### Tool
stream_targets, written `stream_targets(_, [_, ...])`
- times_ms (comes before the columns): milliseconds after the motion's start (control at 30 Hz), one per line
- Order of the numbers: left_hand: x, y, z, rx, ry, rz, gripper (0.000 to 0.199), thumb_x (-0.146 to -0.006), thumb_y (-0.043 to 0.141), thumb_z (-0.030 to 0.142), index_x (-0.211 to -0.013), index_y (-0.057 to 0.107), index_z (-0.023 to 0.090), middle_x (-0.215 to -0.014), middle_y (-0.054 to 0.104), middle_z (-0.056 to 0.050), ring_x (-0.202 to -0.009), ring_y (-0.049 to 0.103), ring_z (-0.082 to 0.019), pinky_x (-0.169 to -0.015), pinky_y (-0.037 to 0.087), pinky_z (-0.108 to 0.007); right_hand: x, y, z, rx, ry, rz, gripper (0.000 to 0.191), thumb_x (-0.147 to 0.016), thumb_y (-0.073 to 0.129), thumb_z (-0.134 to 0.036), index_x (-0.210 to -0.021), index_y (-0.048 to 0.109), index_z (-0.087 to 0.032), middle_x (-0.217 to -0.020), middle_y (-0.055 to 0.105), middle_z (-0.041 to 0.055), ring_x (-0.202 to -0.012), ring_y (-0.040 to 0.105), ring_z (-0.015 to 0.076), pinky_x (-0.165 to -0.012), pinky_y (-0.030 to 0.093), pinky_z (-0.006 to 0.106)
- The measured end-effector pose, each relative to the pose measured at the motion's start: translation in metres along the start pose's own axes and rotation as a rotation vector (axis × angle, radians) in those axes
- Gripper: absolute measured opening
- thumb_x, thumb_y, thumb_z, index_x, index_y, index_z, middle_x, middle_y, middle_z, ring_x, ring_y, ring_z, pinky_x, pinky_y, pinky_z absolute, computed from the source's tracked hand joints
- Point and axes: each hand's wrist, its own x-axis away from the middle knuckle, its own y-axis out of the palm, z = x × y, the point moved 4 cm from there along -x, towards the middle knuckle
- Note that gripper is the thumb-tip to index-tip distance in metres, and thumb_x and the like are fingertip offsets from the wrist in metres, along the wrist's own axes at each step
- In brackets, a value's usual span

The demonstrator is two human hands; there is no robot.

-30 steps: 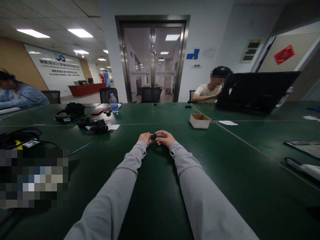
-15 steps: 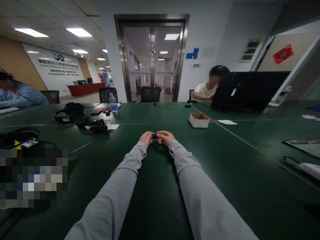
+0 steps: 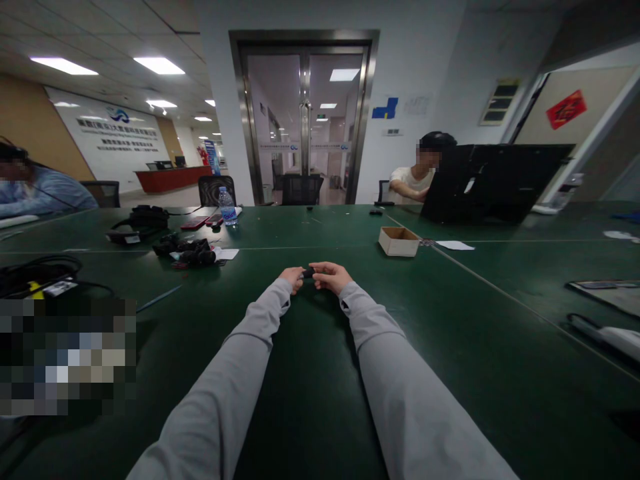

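A small, dark, roughly cylindrical object (image 3: 309, 273) lies between my two hands, just above the green table (image 3: 310, 393). Its exact kind is too small to make out. My left hand (image 3: 292, 279) is closed on its left end, fingertips pinching it. From the other side, the fingers of my right hand (image 3: 332, 276) are curled and bent around its right end, with thumb and fingertips at the object. Both arms, in grey sleeves, stretch forward over the tabletop.
An open box (image 3: 399, 241) stands ahead to the right, beside a white paper (image 3: 455, 245). Black gear (image 3: 187, 251) and a water bottle (image 3: 227, 207) are ahead to the left. A large black monitor (image 3: 493, 183) stands before a seated person (image 3: 417, 177); another person (image 3: 45, 185) sits far left.
My left hand has shifted slightly left, and more of the dark object shows between my hands. The fingers of my right hand have loosened and lifted a little.
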Motion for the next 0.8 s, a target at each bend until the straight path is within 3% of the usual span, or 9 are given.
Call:
stream_targets(267, [-0.002, 0.001, -0.001, 0.046, 0.356, 0.135, 0.025, -0.084, 0.031, 0.028, -0.091, 0.051, 0.017, -0.048, 0.031, 0.007, -0.036, 0.027, -0.005, -0.035, 0.023, -0.014, -0.004, 0.001, 0.002, 0.068, 0.056, 0.095, 0.029, -0.060, 0.073, -0.018, -0.085, 0.061, -0.013, -0.059, 0.061, 0.0002, -0.038, 0.053, 0.0090, -0.036, 0.045, 0.018])
stream_targets(567, [0.001, -0.007, 0.002, -0.281, 0.613, 0.212, 0.024, -0.077, 0.040, 0.023, -0.093, 0.058, 0.020, -0.055, 0.047, 0.003, -0.050, 0.044, -0.008, -0.048, 0.036, -0.017, -0.002, -0.001, 0.002, -0.036, 0.134, 0.158, 0.016, -0.067, 0.070, -0.017, -0.077, 0.059, -0.010, -0.050, 0.059, 0.0029, -0.035, 0.052, 0.0097, -0.036, 0.047, 0.018])
stream_targets(667, [-0.001, -0.007, 0.001, -0.355, 0.635, 0.266, 0.028, -0.081, 0.034, 0.024, -0.091, 0.060, 0.020, -0.051, 0.046, 0.003, -0.048, 0.043, -0.009, -0.050, 0.036, -0.019, 0.000, 0.001, 0.000, -0.049, 0.130, 0.159, 0.017, -0.066, 0.070, -0.013, -0.078, 0.059, -0.010, -0.052, 0.060, 0.0036, -0.039, 0.054, 0.0106, -0.040, 0.050, 0.020])
stream_targets(800, [-0.009, -0.008, -0.002, -0.277, 0.521, 0.355, 0.027, -0.082, 0.034, 0.022, -0.092, 0.059, 0.018, -0.054, 0.048, 0.003, -0.045, 0.043, -0.008, -0.049, 0.036, -0.019, 0.000, 0.003, -0.001, -0.029, 0.109, 0.148, 0.022, -0.063, 0.071, -0.010, -0.082, 0.061, -0.010, -0.055, 0.061, 0.0035, -0.045, 0.058, 0.0113, -0.045, 0.052, 0.019])
